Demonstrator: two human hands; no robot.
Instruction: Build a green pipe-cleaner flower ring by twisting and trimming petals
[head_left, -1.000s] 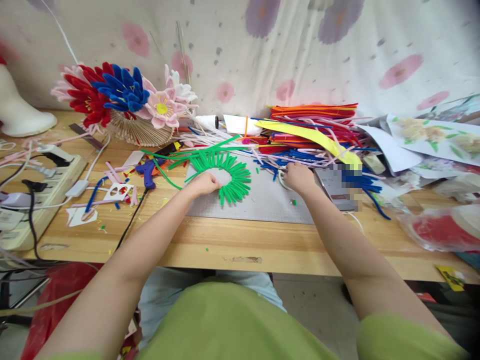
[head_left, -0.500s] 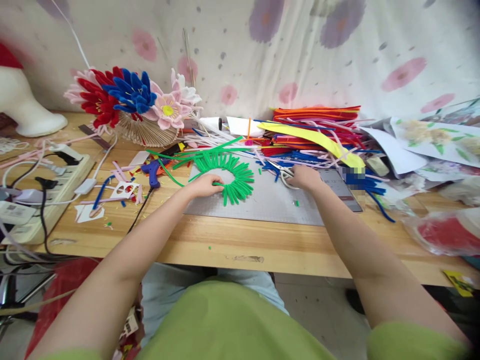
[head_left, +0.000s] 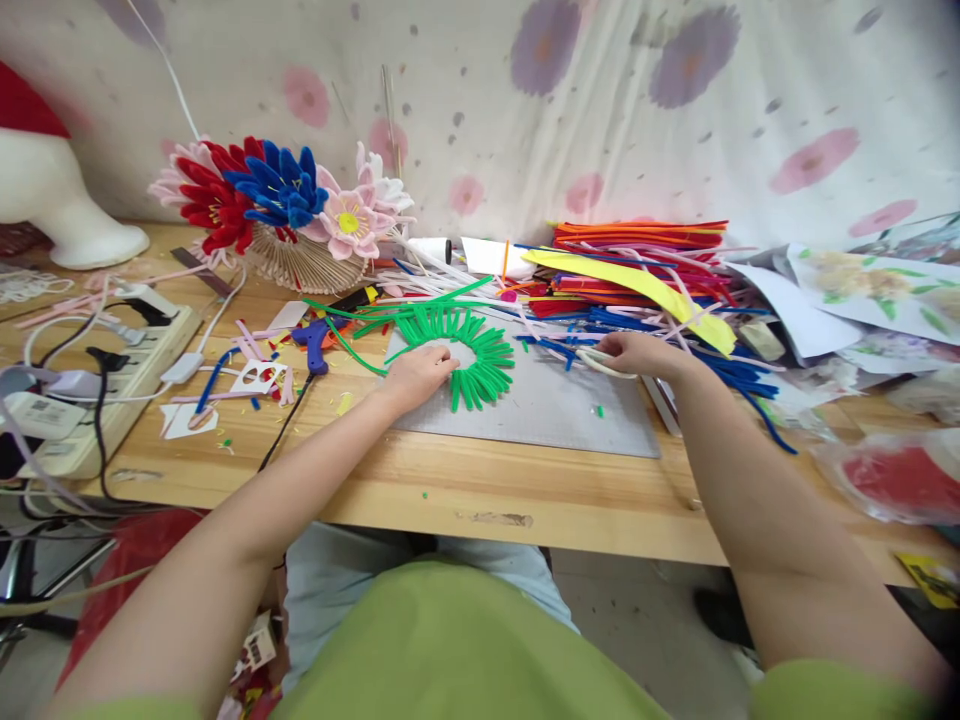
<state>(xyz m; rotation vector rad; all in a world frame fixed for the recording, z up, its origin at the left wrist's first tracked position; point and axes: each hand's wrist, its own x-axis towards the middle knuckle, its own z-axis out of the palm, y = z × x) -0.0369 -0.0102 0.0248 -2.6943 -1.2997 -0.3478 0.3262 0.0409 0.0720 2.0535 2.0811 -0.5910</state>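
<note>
Bright green, fuzzy, stick-like strips fan outward in one open ring (head_left: 491, 350) lying on the left part of a flat grey gridded mat (head_left: 555, 425). The person's left hand (head_left: 420, 376) has its fingertips drawn together on the ring's left inner edge, hiding that part. The right hand (head_left: 639, 355), over the mat's right side, has its fingers on the pale looped handles of one pair of scissors (head_left: 609, 367); how firmly cannot be told. The ring is probably light, soft and springy, its spokes easily knocked askew, so the inner band looks the safest hold; the scissors, likely hard and stiff, are best taken by the loops. Counted: two hands, one ring, one pair of scissors, one purple-blue glue gun (head_left: 316, 345) left of the mat, and one deep-blue plush flower (head_left: 281, 187) beyond its far left corner; the overlapping spokes defy an exact count.
</note>
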